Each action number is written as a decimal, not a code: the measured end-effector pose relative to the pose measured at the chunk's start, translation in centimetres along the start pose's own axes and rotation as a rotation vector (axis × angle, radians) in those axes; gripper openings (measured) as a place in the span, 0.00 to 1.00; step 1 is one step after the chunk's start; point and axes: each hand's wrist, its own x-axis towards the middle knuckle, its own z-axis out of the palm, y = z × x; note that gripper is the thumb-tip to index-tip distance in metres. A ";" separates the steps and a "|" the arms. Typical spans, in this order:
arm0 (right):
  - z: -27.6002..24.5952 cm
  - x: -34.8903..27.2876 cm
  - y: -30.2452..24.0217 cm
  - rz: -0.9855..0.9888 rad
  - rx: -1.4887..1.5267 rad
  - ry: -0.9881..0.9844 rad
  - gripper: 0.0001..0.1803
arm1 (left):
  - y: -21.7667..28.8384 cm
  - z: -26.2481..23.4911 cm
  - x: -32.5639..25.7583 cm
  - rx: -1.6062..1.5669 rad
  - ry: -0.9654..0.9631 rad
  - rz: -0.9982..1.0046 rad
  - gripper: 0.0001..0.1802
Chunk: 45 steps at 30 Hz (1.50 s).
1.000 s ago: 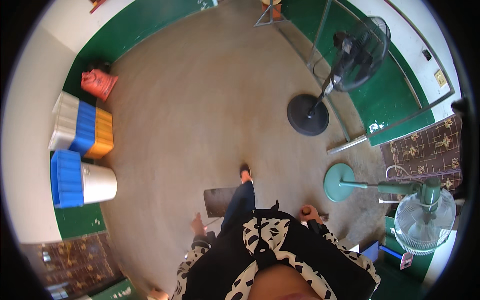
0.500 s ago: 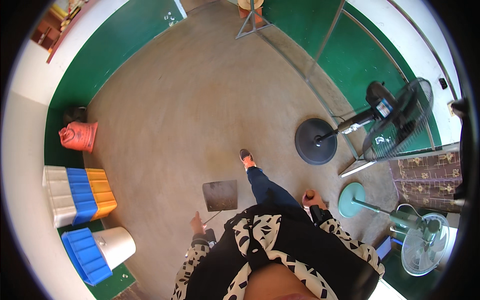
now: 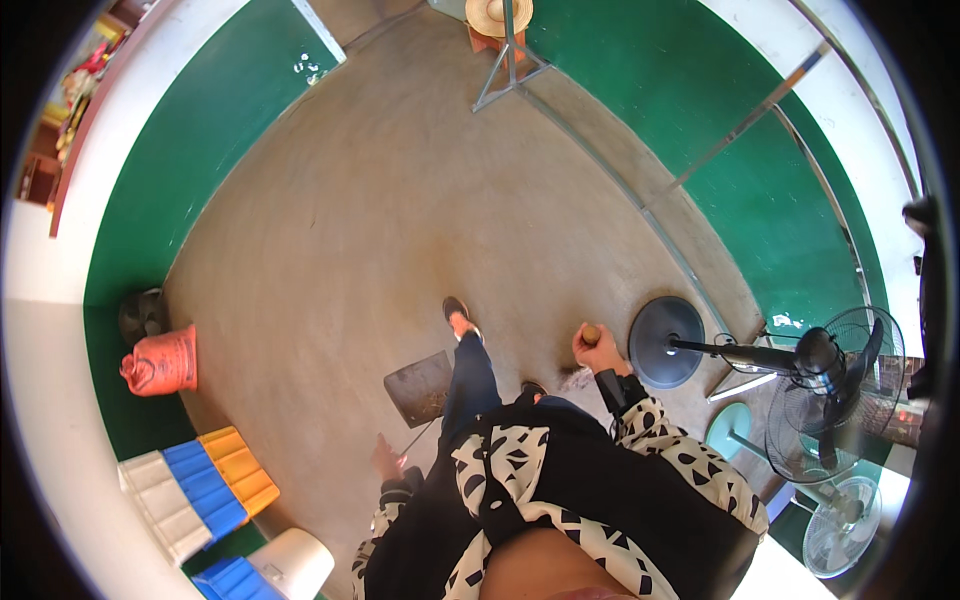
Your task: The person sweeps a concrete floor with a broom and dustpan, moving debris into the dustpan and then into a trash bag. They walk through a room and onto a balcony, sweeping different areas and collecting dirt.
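Observation:
At the lower left of the head view, my left hand (image 3: 387,458) is closed round the thin handle of a dustpan (image 3: 414,388). The dark, flat pan hangs just left of my leg, with some light bits near its rear edge. My right hand (image 3: 598,350) grips an upright brown stick, whose round end (image 3: 591,335) points up at me. Pale, blurred bristles show below that hand, so it looks like a broom. The rest of the stick is hidden under my hand. One shoe (image 3: 456,308) is forward on the floor, the other partly under my shirt.
A black standing fan (image 3: 666,342) is close to my right hand, with a green fan (image 3: 730,432) behind it. Stacked bins (image 3: 205,490), a white bucket (image 3: 300,562) and a red sack (image 3: 163,362) line the left wall. A metal frame (image 3: 513,75) and straw hat (image 3: 497,14) are ahead.
The room has shifted down in view as I walk forward. My right hand has come forward and left with the stick, and the bristles now show. The dustpan has turned slightly.

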 end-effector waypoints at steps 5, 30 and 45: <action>6.3 0.7 1.6 -0.079 -0.038 0.089 0.07 | 6.4 5.0 4.1 0.030 -0.069 -0.073 0.23; 38.6 22.2 16.9 -0.062 -1.184 -0.333 0.07 | 47.3 17.9 18.1 0.262 -0.121 0.086 0.19; 61.1 20.6 37.0 0.115 -0.362 -0.060 0.11 | 61.1 31.7 28.2 0.416 -0.206 0.025 0.23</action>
